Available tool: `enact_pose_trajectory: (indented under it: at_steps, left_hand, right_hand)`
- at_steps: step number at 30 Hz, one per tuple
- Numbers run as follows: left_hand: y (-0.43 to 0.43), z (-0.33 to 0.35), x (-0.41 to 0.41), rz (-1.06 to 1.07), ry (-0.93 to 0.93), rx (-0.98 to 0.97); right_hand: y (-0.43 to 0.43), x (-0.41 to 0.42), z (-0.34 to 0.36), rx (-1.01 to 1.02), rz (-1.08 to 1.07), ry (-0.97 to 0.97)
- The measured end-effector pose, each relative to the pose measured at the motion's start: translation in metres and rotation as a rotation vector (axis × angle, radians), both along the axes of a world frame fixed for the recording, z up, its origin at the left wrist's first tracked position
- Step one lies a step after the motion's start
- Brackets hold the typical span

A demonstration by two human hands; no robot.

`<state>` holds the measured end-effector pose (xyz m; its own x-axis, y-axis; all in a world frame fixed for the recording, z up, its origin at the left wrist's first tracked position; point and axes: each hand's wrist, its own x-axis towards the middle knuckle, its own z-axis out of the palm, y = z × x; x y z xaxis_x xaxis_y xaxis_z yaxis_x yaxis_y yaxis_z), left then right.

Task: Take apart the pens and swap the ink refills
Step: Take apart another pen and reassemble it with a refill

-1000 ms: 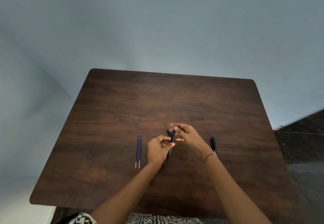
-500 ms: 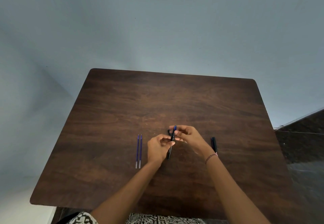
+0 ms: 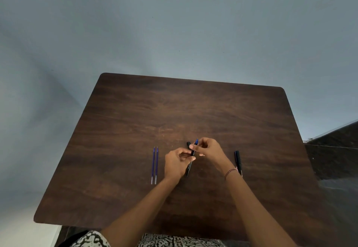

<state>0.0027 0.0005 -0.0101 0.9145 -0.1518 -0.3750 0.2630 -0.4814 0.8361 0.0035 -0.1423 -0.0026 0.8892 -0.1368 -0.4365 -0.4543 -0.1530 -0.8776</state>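
Above the tabletop (image 3: 135, 121), the left hand (image 3: 175, 164) curls its fingers round a black barrel (image 3: 189, 167); the right hand (image 3: 210, 150) pinches the blue refill (image 3: 196, 141) poking from its top. Two refills (image 3: 154, 165) lie left, another pen (image 3: 238, 161) right.

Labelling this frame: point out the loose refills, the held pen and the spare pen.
loose refills (image 3: 156, 164): head view, mid-shaft of the right-hand refill.
held pen (image 3: 189, 168): head view, lower black barrel, near its tip.
spare pen (image 3: 238, 161): head view, middle of its barrel.
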Motion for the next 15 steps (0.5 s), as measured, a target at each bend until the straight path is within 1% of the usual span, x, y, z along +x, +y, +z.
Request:
enact_pose_trajectory:
  at_steps: [1, 2, 5, 6, 8, 12, 13, 15]
  left_hand:
    - [-0.0002, -0.0011, -0.001, 0.004, -0.002, -0.008]
    - [-0.0003, -0.0019, -0.0017, 0.012, -0.003, -0.014]
    - [0.0012, -0.0016, -0.0006, 0.023, -0.005, -0.02]
    - [0.0023, -0.001, 0.0004, 0.022, -0.01, -0.015]
    - [0.0047, -0.0002, 0.0015, 0.02, -0.014, -0.007]
    - [0.0057, -0.0002, -0.0022, 0.012, -0.003, -0.016]
    - [0.0056, -0.0007, -0.0032, 0.019, 0.002, -0.027]
    - [0.0061, -0.002, -0.0041, 0.034, 0.013, -0.037]
  right_hand:
    - [0.0004, 0.0001, -0.0017, -0.024, -0.017, 0.006]
    - [0.0015, -0.0002, -0.0017, 0.004, -0.016, 0.015]
    - [0.0023, -0.0031, -0.0026, 0.216, 0.034, 0.043]
    - [0.0015, -0.0042, -0.0022, 0.249, 0.039, 0.045]
    - [0.0011, -0.0052, -0.0022, 0.242, 0.019, 0.025]
    - [0.006, -0.0036, -0.0011, 0.055, -0.073, 0.038]
    - [0.0069, -0.003, -0.0011, 0.055, -0.06, 0.055]
    - [0.0094, -0.004, 0.0019, 0.147, 0.029, 0.082]
